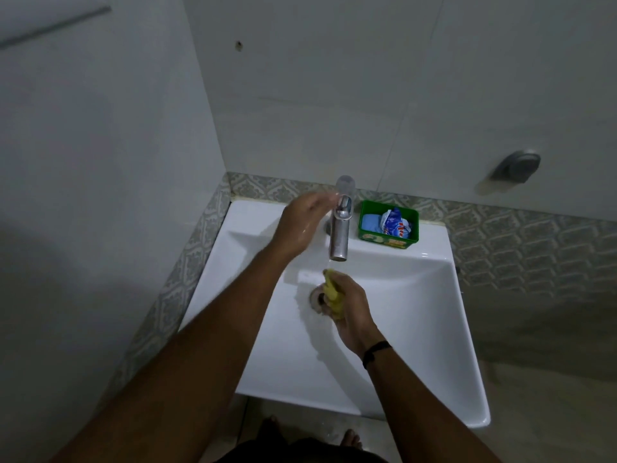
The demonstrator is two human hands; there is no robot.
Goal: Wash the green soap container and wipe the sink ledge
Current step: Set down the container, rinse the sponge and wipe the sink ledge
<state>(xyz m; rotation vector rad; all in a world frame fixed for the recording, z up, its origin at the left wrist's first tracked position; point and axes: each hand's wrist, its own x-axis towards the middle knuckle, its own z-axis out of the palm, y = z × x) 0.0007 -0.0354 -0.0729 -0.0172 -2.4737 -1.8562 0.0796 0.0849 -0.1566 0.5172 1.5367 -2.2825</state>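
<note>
We see the green soap container (388, 226) upright on the white sink ledge (430, 240) at two o'clock, holding a blue bar and a crumpled wrapper.

Two bare forearms, no sleeves visible anywhere along them. Left hand (302, 225) bare, no ring or band seen, fingers blurred. Right hand (350, 312) likewise bare, with a thin black band (375, 352) worn snugly around the wrist, a narrow dark cord or strap, detail too small to tell. At bottom edge, dark clothing (300, 452), likely shorts, black or near black in dim light. Bare toes (350, 439) showing just above it, no footwear seen on them.
</note>
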